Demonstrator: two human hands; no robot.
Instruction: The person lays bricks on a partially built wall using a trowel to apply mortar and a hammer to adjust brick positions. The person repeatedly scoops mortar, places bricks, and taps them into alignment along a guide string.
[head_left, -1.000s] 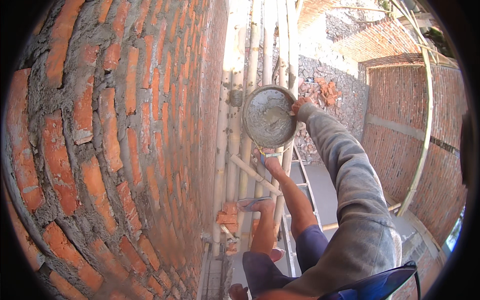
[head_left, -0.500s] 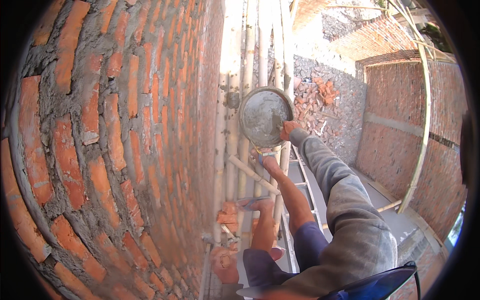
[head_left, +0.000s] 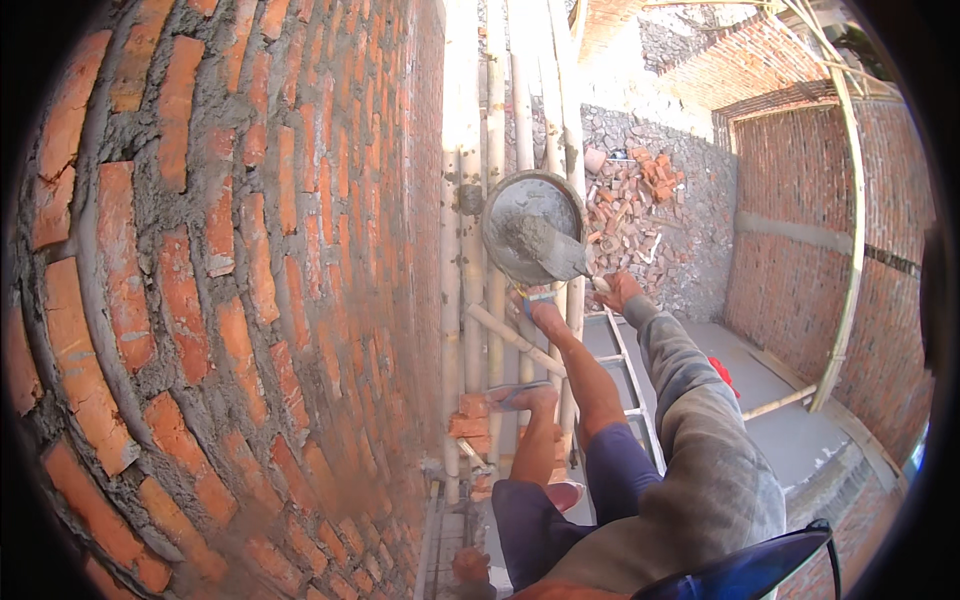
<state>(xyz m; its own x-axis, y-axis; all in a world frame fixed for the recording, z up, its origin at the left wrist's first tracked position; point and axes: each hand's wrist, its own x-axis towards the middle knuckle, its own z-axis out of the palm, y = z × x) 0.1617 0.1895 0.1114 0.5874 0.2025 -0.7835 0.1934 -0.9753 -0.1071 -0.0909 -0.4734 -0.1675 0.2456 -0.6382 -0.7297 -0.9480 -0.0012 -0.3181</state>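
Right hand (head_left: 618,290) reaches out at the end of a grey sleeve and is closed around the handle of a trowel (head_left: 553,252), whose blade, loaded with wet grey mortar, lies inside the round mortar pan (head_left: 533,226). That pan sits out in front of the person, up against the bamboo scaffold poles (head_left: 468,250) that run alongside the brick wall (head_left: 220,300), and it holds a heap of grey mortar. No left hand shows anywhere in the view, so its state cannot be told. Two bare legs stretch forward, the feet in sandals (head_left: 520,396) resting on the poles, one foot just below the pan. Beside the legs a ladder (head_left: 628,370) runs down toward the ground, where a pile of broken bricks (head_left: 640,200) lies on gravel, well apart from the pan.
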